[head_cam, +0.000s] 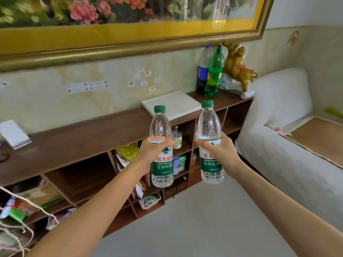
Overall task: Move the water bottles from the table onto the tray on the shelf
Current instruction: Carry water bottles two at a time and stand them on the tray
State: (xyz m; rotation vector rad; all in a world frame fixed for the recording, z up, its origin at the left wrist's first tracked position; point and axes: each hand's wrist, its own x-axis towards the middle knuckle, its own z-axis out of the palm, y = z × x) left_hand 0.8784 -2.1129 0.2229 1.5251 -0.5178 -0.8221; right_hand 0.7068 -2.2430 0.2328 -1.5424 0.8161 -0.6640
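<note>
- Carrying is under way: a water bottle (161, 147) is held in the left hand (151, 152) and a second bottle (211, 143) in the right hand (220, 151), both in mid-air in front of the shelf (78, 145) and apart from each other.
- The fingers of each hand are curled round a bottle at the top edge of its green label, the thumb lying across the front.
- Both bottles are kept upright, green caps up, the long axis near vertical; the right one is tilted slightly.
- The white tray (171, 106) lies flat on the shelf top, beyond the bottles, near two large soda bottles (210, 75) and a gold figurine (238, 65).
- The bottles appear full, so moderate weight is judged; the thin plastic walls are likely to give under a hard squeeze and may be slippery.
- The labelled mid-body is judged the best place to be gripped, with the base left free for setting down.
</note>
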